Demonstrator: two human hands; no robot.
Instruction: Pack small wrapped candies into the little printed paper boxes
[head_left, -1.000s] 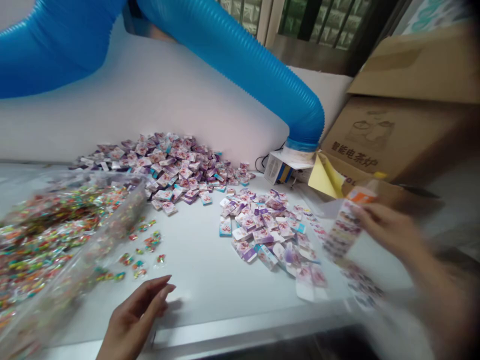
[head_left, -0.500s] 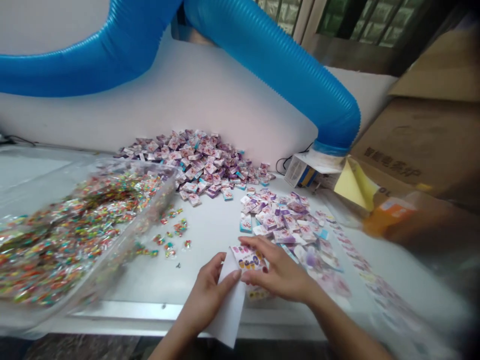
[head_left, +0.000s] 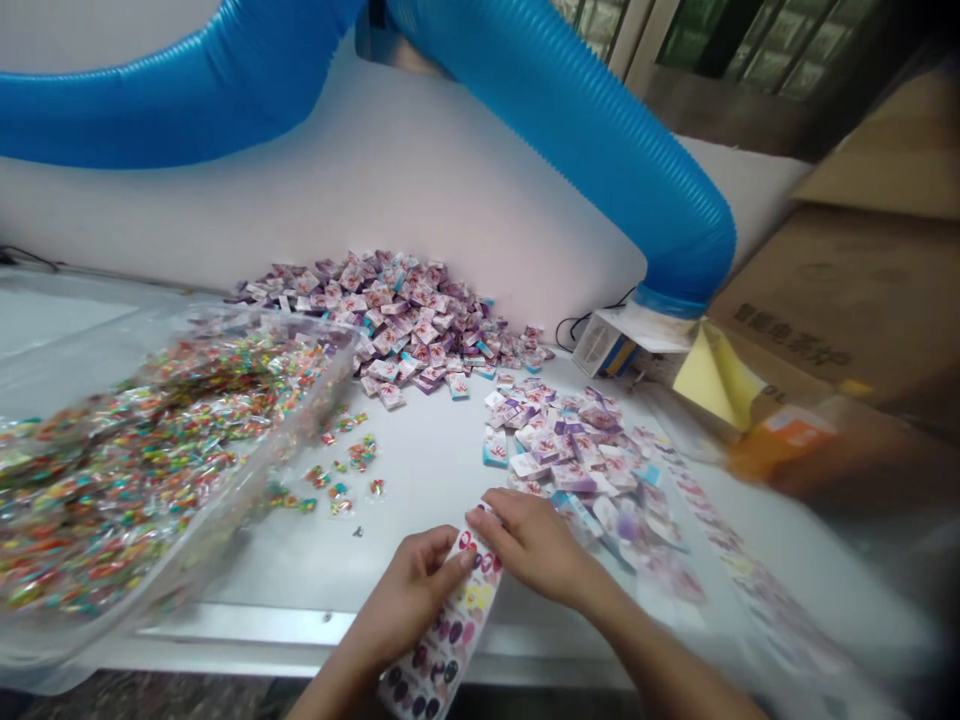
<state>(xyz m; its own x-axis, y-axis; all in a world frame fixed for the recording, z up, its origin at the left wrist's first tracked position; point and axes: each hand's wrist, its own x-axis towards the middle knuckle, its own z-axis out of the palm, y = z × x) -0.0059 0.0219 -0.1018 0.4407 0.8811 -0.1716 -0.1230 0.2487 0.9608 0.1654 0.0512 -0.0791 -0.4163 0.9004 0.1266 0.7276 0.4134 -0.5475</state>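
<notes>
A long paper strip of colourful round and oval stickers (head_left: 454,635) hangs over the table's front edge, its printed face toward me. My left hand (head_left: 416,590) is closed on its left edge, thumb on the printed side. At the top end, my right hand (head_left: 536,545) pinches the strip between thumb and fingers; the tip is partly hidden. Just beyond the right hand lies a loose spread of small purple-and-white boxes (head_left: 574,445). A bigger heap of such boxes (head_left: 412,320) rests against the wall.
A clear plastic tub (head_left: 300,425) full of small bright-coloured packets stands at left, with several loose packets (head_left: 362,453) beside it. A printed strip (head_left: 709,520) runs along the right. Blue ducting (head_left: 570,130) hangs overhead. Cardboard boxes (head_left: 840,300) and yellow paper (head_left: 712,380) are at right.
The strip's plain white back faced me before; now its printed side does. Both hands have moved slightly down, and my right hand has shifted left with its fingers drawn in at the strip's top.
</notes>
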